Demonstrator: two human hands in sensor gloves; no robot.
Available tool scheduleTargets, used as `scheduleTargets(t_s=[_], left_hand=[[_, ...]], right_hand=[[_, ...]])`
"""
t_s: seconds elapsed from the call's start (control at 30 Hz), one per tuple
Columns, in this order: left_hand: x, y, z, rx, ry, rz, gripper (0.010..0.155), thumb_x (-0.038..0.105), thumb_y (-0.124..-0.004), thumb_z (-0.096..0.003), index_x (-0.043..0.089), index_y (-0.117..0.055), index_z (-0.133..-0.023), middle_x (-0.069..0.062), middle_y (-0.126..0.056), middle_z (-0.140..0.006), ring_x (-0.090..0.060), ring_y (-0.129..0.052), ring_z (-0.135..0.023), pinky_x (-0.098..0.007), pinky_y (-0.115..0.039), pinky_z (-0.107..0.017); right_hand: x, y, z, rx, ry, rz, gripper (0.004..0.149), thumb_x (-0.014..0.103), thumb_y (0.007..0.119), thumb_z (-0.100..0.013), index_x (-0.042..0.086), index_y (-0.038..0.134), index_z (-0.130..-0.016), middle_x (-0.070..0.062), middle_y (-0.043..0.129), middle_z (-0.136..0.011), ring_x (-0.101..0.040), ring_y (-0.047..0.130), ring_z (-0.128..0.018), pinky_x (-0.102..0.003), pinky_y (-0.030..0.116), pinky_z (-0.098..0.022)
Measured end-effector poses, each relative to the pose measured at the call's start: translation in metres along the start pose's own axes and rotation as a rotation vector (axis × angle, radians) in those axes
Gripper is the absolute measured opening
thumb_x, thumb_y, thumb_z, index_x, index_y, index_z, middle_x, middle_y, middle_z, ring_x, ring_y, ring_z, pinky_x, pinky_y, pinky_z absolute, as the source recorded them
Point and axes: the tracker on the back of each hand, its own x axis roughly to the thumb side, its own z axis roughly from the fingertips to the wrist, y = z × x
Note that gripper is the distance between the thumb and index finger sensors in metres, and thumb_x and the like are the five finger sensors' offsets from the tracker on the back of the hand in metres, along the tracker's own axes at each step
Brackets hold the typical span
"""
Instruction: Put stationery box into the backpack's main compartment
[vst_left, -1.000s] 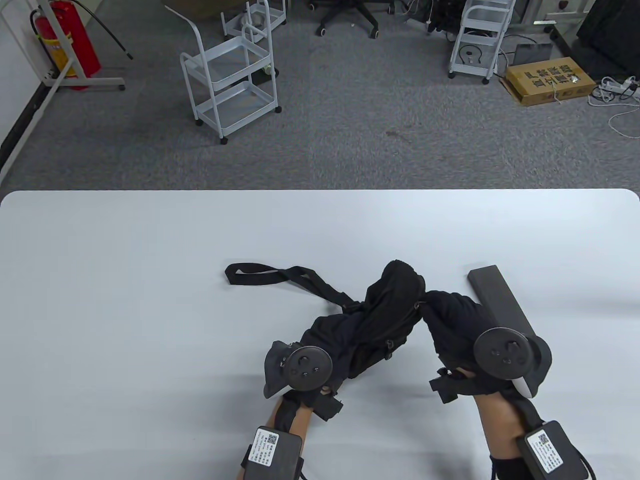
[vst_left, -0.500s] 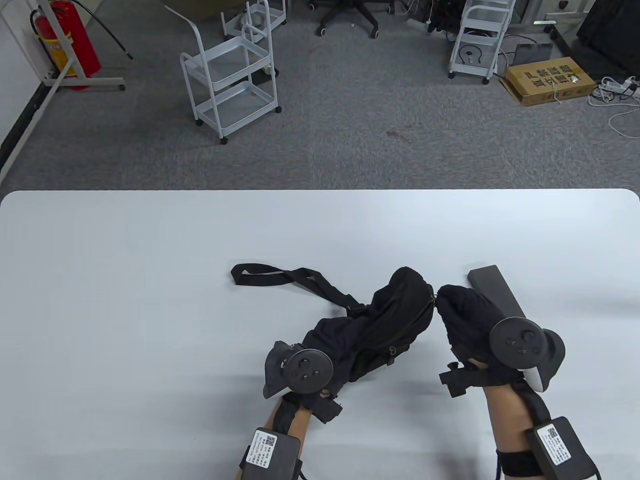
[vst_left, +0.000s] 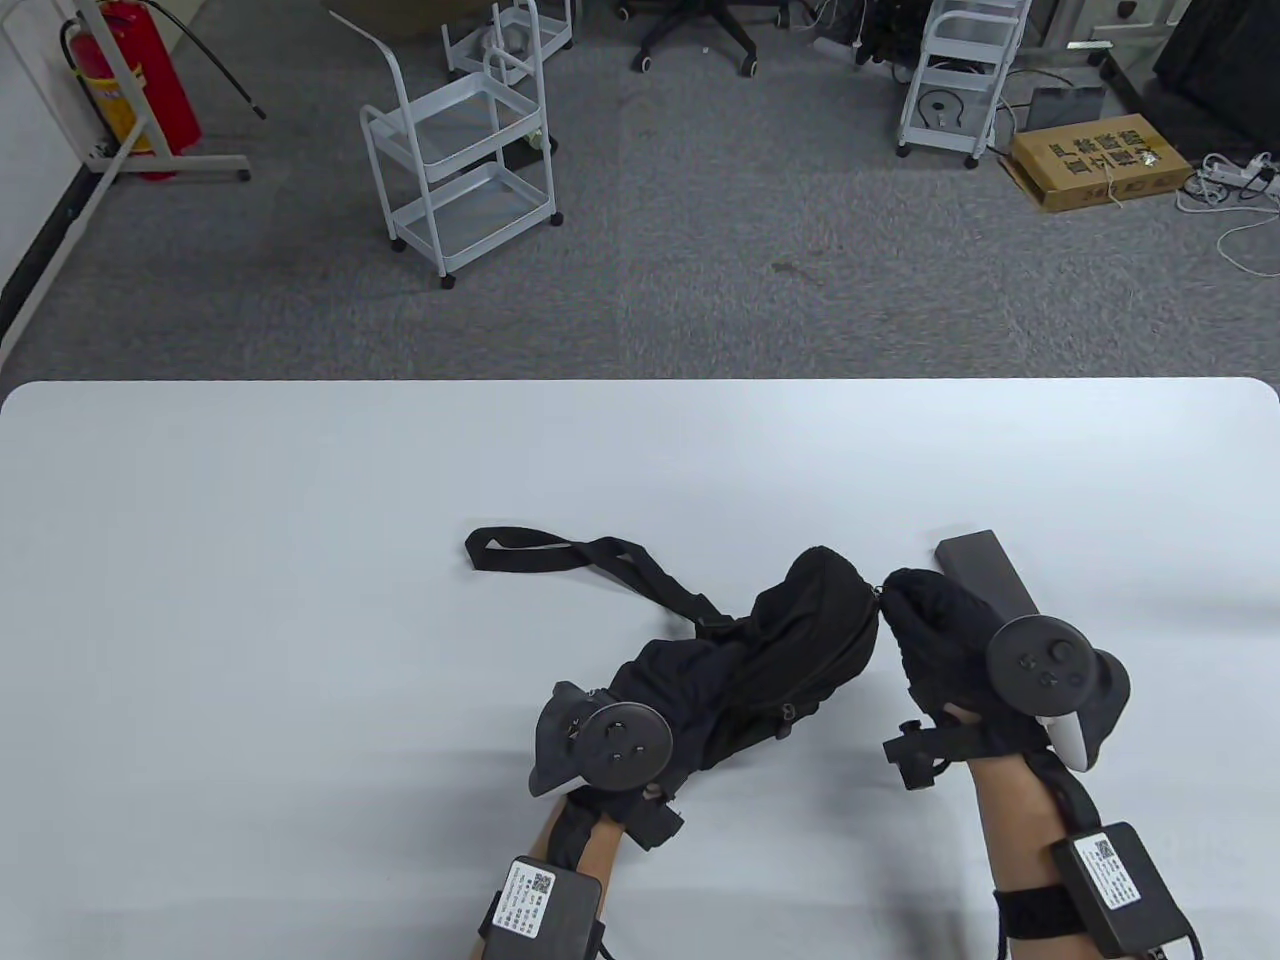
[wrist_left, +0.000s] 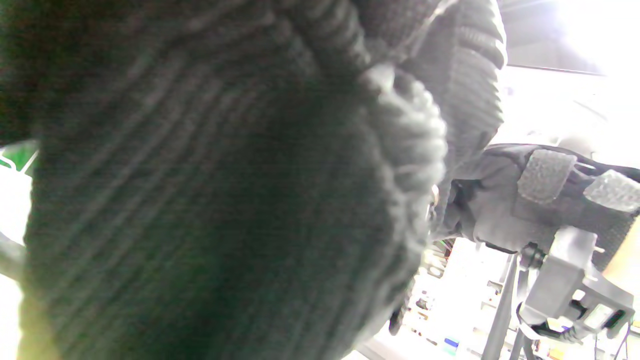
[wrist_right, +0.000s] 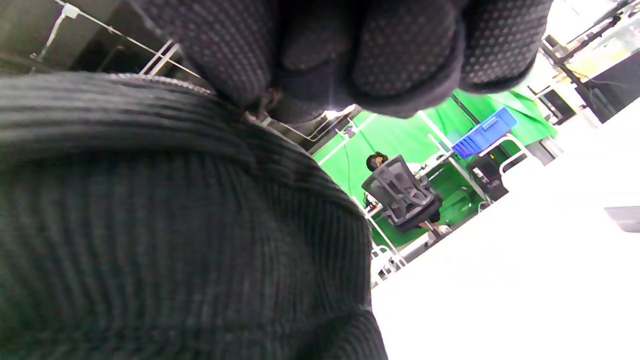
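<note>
Counter (vst_left: 300, 560), white: carries all task items. Backpack (vst_left: 760, 650), black ribbed fabric, lies slumped on its side near the counter's front edge, one strap (vst_left: 560, 552) trailing off to its far left; judged soft and shapeless, likely to sag and fold shut unless the opening is held apart, and light enough to shift when tugged. It is best taken at the fabric edge beside the zip and at the zip pull itself, since the body offers nothing firm. Stationery box (vst_left: 985, 580), a flat dark grey slab, rests on the counter just to the right of the backpack, its near end hidden under the right hand; judged rigid, smooth-faced and light, best gripped across its narrow width near the middle so that it enters the compartment end first. It is not yet inside. Left hand (vst_left: 605, 745): set at the backpack's near-left end, palm down over the cloth; the left wrist view is filled with ribbed fabric, and whether the fingers clutch or merely press cannot be told. Right hand (vst_left: 950, 640): at the backpack's right tip, wrist angled inward; in the right wrist view its fingers (wrist_right: 400, 55) are drawn tightly together on a small item at the zip line, judged to be the zip pull, too small to confirm
</note>
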Motion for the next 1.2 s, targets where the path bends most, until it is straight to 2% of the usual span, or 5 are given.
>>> scheduleTargets(t_s=[0.5,0.73,0.87,1.03,1.2], left_hand=[[-0.005,-0.001,0.000,-0.039,0.027,0.015,0.047,0.026,-0.068,-0.0508,0.024,-0.073,-0.098,-0.008,-0.077,-0.094,-0.038,-0.082,-0.077,-0.057,-0.077,-0.054],[-0.018,0.014,0.005,0.078,0.131,0.064,0.049,0.027,-0.067,-0.0520,0.019,-0.071,-0.100,-0.010,-0.077,-0.093,-0.039,-0.082,-0.076,-0.058,-0.077,-0.053],[-0.023,0.022,0.008,0.138,0.176,0.063,0.050,0.027,-0.066,-0.0523,0.017,-0.070,-0.101,-0.012,-0.076,-0.093,-0.039,-0.082,-0.076,-0.058,-0.077,-0.053],[-0.029,0.027,0.010,0.188,0.227,0.053,0.050,0.027,-0.066,-0.0524,0.016,-0.070,-0.101,-0.012,-0.076,-0.093,-0.040,-0.082,-0.075,-0.058,-0.076,-0.053],[-0.036,0.031,0.014,0.224,0.275,0.065,0.050,0.027,-0.066,-0.0526,0.016,-0.069,-0.101,-0.013,-0.076,-0.093,-0.040,-0.082,-0.075,-0.058,-0.076,-0.052]], right_hand=[[-0.028,0.032,-0.004,0.118,0.142,-0.016,0.041,0.034,0.076,-0.056,0.011,0.078,-0.089,-0.005,0.088,-0.067,-0.028,0.092,-0.051,-0.060,0.070,-0.062],[-0.001,0.014,0.001,0.111,0.033,0.056,0.067,0.042,0.071,-0.058,0.010,0.048,-0.113,-0.017,0.056,-0.111,-0.051,0.066,-0.099,-0.069,0.052,-0.073],[0.002,-0.013,0.000,0.048,0.049,0.069,0.078,0.047,0.071,-0.057,0.010,0.036,-0.116,-0.020,0.040,-0.118,-0.060,0.042,-0.108,-0.074,0.040,-0.075],[-0.028,-0.028,-0.004,0.007,0.190,0.278,0.085,0.051,0.072,-0.056,0.010,0.031,-0.118,-0.025,0.029,-0.120,-0.065,0.026,-0.108,-0.079,0.028,-0.072],[-0.090,-0.015,-0.008,0.128,0.447,0.364,0.088,0.050,0.074,-0.056,0.008,0.026,-0.118,-0.028,0.022,-0.119,-0.066,0.018,-0.107,-0.080,0.025,-0.071]])
